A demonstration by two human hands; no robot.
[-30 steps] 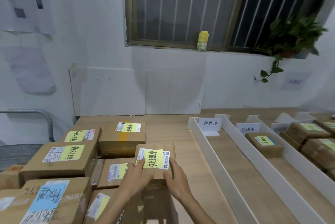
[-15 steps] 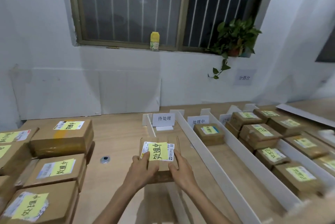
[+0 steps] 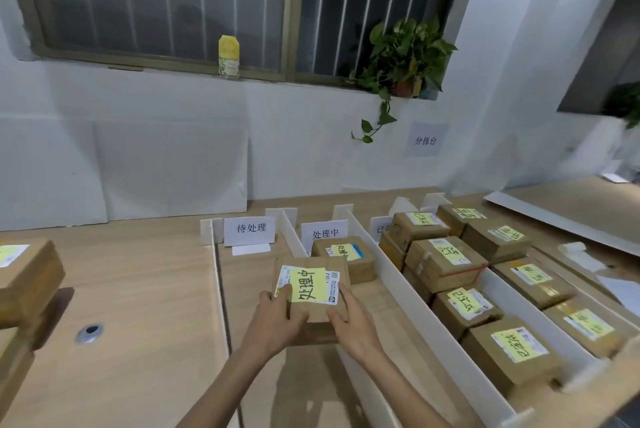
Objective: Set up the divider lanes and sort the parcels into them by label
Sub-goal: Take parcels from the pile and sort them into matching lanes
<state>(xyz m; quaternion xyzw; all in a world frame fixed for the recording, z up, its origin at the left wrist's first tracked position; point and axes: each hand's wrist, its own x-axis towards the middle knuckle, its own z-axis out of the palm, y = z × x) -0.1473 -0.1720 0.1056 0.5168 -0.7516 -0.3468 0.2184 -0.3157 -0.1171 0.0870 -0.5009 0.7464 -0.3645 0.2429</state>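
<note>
In the head view, a cardboard parcel (image 3: 313, 292) with a yellow label is held at centre frame, pinched by the left hand (image 3: 277, 318) and right hand (image 3: 349, 320), above the white divider (image 3: 394, 275) lanes. Another parcel (image 3: 346, 256) lies just behind, below the 处理中 sign (image 3: 323, 233).

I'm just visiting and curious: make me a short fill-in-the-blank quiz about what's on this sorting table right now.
1. The held parcel is gripped by ____ hands, the left hand and the right hand.
2. The sticky note on its top is ____ in colour.
3. The lane behind the 处理中 sign already holds ____ parcel.
4. On the window sill stands a potted ____ with green leaves.

Missing words: two; yellow; one; plant
</note>
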